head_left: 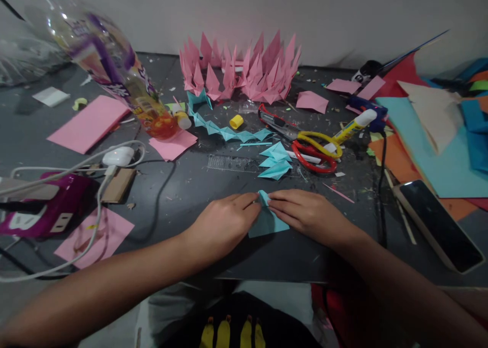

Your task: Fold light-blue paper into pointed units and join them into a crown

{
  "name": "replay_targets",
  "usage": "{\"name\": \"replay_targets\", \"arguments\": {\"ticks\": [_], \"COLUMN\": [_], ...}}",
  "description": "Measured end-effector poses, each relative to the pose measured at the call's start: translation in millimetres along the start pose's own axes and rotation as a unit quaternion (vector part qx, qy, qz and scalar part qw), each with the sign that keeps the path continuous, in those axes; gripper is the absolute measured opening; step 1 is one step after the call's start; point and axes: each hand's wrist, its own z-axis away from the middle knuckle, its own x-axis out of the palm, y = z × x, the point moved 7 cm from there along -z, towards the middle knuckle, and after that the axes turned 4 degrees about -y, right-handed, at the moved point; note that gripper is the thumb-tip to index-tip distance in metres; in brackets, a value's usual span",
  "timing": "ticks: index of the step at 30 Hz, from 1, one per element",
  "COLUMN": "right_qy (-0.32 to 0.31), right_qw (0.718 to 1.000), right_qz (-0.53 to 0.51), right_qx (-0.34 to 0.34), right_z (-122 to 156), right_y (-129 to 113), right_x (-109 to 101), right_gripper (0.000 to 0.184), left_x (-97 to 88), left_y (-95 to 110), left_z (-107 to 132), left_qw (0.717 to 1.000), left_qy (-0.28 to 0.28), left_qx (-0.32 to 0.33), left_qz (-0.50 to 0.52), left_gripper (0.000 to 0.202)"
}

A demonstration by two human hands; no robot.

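A small light-blue paper piece (267,222) lies on the dark table (198,185) near its front edge. My left hand (224,223) presses on its left side, fingers closed against the fold. From the right, my right hand (305,213) pinches the same paper at its upper tip. Just beyond my hands lie folded blue paper units (275,161), and a chain of joined blue units (229,132) runs further back. A ring of pink folded spikes (240,68) stands at the back centre.
Scissors with red and yellow handles (312,147), a glue stick (353,127) and a yellow tape roll (236,121) lie mid-table. A phone (438,223) and coloured paper sheets (430,150) sit right. A tilted plastic bottle (114,68), pink sheets (89,122), white cables (95,185) and a purple box (46,206) fill the left.
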Motion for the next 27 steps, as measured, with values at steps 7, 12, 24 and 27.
{"name": "replay_targets", "arguments": {"ticks": [7, 12, 24, 27], "right_qy": [-0.021, -0.033, -0.039, -0.040], "right_qw": [0.999, 0.999, 0.998, 0.998], "right_qz": [-0.001, -0.001, 0.004, 0.007], "right_qx": [-0.026, -0.027, -0.048, -0.048], "right_z": [-0.5, -0.8, -0.3, -0.5], "right_y": [-0.9, -1.3, -2.5, -2.4], "right_x": [0.0, 1.0, 4.2, 4.1], "right_gripper": [0.032, 0.032, 0.033, 0.035], "left_x": [0.5, -1.0, 6.2, 6.8], "left_y": [5.9, 8.0, 5.9, 5.8], "left_z": [-2.1, -2.1, -4.1, -4.2], "left_qw": [1.000, 0.999, 0.998, 0.998], "left_qy": [-0.003, 0.016, -0.056, -0.064], "left_qx": [0.025, 0.045, 0.023, 0.021], "left_qz": [-0.017, -0.016, -0.014, -0.011], "left_gripper": [0.008, 0.008, 0.009, 0.010]}}
